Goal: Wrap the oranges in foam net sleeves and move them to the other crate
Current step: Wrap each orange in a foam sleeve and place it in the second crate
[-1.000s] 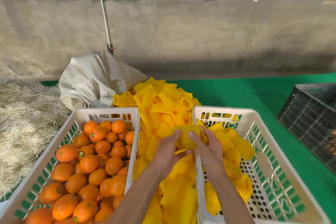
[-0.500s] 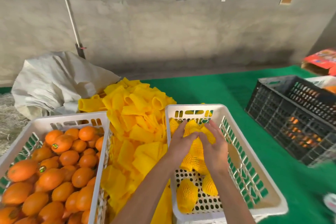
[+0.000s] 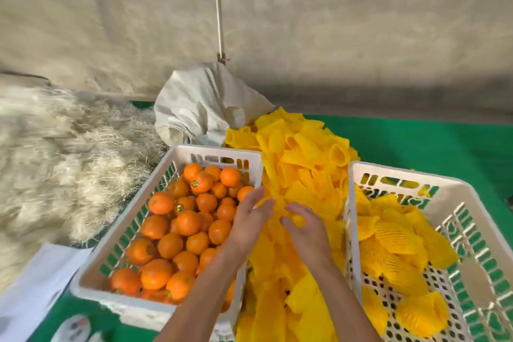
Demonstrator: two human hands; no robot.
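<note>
A white crate [image 3: 215,150] on the left holds several bare oranges [image 3: 188,221]. Another white crate [image 3: 403,175] on the right holds several oranges wrapped in yellow foam net [image 3: 397,234]. A pile of loose yellow foam net sleeves [image 3: 305,164] lies between the two crates. Both my hands are over this pile. My left hand [image 3: 248,221] has straight fingers and touches the sleeves by the left crate's rim. The fingers of my right hand [image 3: 306,230] curl down into the pile around a sleeve. Neither hand holds an orange.
A pale cloth sack [image 3: 202,108] sits behind the pile against a concrete wall. Straw-like fibre [image 3: 55,153] is heaped at the left. A white sheet [image 3: 36,283] lies at the lower left. Green matting [image 3: 433,141] covers the floor.
Both hands let go of a wrapped orange in the right crate and moved left onto the sleeve pile. The view swung back to the left.
</note>
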